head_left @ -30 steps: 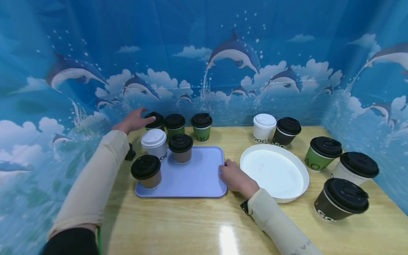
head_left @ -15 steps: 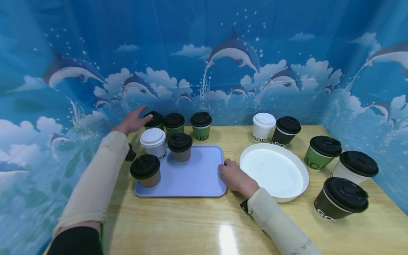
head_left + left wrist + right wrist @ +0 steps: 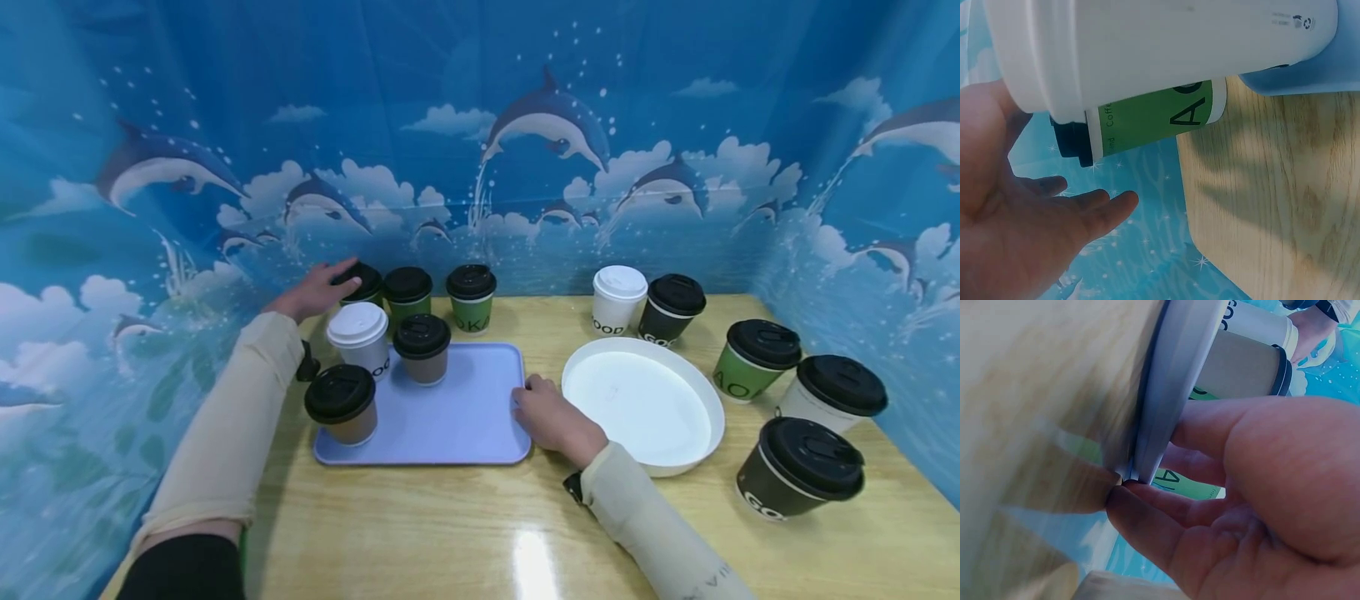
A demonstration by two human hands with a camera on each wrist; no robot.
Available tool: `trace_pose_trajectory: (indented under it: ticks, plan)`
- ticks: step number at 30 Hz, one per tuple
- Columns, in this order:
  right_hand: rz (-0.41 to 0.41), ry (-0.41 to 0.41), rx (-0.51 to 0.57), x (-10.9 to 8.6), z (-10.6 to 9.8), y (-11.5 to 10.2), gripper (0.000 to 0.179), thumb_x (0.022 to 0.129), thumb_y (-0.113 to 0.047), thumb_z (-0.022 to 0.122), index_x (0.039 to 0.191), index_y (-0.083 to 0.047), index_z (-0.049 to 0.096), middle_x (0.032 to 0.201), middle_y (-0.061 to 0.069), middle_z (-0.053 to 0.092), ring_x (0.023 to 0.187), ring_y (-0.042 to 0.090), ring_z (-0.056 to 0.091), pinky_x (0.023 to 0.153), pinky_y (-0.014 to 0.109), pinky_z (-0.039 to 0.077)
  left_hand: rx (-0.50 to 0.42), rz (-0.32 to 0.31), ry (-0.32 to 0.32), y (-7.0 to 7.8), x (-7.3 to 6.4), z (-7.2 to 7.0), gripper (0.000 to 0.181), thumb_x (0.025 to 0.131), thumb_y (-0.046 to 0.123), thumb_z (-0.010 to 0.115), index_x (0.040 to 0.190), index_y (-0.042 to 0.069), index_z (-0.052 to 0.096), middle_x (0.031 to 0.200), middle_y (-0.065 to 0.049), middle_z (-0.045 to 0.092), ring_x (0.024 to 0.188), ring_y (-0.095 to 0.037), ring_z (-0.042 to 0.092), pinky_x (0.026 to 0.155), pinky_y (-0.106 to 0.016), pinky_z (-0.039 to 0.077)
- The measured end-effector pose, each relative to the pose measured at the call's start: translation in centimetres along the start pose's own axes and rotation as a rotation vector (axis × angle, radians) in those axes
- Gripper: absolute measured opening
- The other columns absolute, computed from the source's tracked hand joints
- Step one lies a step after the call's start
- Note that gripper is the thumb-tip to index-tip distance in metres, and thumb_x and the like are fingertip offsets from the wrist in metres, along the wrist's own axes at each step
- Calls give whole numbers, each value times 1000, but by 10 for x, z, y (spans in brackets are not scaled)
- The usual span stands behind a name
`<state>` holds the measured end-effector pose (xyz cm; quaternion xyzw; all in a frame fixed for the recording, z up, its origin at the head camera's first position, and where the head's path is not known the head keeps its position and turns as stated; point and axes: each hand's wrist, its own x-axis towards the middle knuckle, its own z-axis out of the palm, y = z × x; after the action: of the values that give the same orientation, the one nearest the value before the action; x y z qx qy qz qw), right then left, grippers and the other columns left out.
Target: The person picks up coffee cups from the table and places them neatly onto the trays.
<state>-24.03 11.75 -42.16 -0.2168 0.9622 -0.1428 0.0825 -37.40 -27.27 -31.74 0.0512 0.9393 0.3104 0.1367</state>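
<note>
Here, the left hand [image 3: 313, 292] is right by the green cup [image 3: 367, 281] at the back left, with its fingers loose and spread; I can't tell if they touch it. The right hand [image 3: 555, 419] pinches the right edge of the purple tray [image 3: 465, 417] on the table [image 3: 405, 525]. A white cup [image 3: 362, 340], a front brown cup [image 3: 343, 402] and a back brown cup [image 3: 423, 352] stand toward the tray's left side.

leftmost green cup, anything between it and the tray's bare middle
Yes: at the back of the tray, a white cup and, on its right, a brown cup stand between the green cup and the bare middle.
</note>
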Motion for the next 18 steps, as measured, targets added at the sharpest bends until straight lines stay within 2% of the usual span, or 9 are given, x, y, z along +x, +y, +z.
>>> trace_pose_trajectory:
  ticks: [12,18]
  plan:
    - [-1,-4,8,0,0,1,33,107,-14,53,133,4,63,135,31,53,123,44,54,102,55,49,50,-42,-38,2,-1,1,70,111,50,34,167,15,11,165,-30,-22,149,-58,-14,115,-76,4]
    - [2,-5,6,0,-1,0,34,107,-15,53,133,4,63,135,30,53,123,43,54,101,55,49,75,-30,6,3,0,3,69,111,49,35,166,11,19,168,-30,-12,152,-56,-6,116,-74,9]
